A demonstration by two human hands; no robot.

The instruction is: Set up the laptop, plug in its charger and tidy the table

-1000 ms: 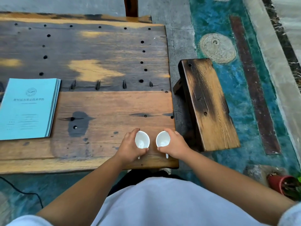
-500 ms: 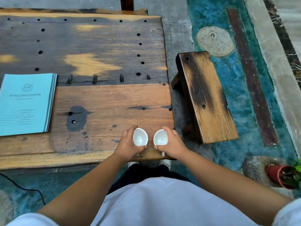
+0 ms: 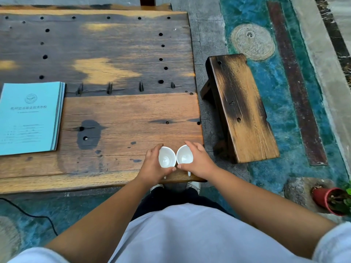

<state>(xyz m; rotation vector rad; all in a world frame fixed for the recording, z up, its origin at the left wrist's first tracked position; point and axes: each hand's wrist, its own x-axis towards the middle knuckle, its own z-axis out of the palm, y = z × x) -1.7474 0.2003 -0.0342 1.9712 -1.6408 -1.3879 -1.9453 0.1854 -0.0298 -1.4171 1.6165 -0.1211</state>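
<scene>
Two small white cups sit at the near right corner of the wooden table (image 3: pixel 117 114), rims now almost touching where a second ago a clear gap lay between them. The left hand (image 3: pixel 152 168) curls around the left cup (image 3: pixel 166 156), thumb at its near side, fingers over the far rim. The right hand (image 3: pixel 199 162) wraps the right cup (image 3: pixel 184 156) the same way. Both thumbs nearly meet between the cups. A stack of blue booklets (image 3: pixel 30 118) lies at the table's left edge, unmoved. Past the right edge stands a wooden bench (image 3: pixel 241 107); a red flowerpot (image 3: pixel 322 200) sits on the floor.
</scene>
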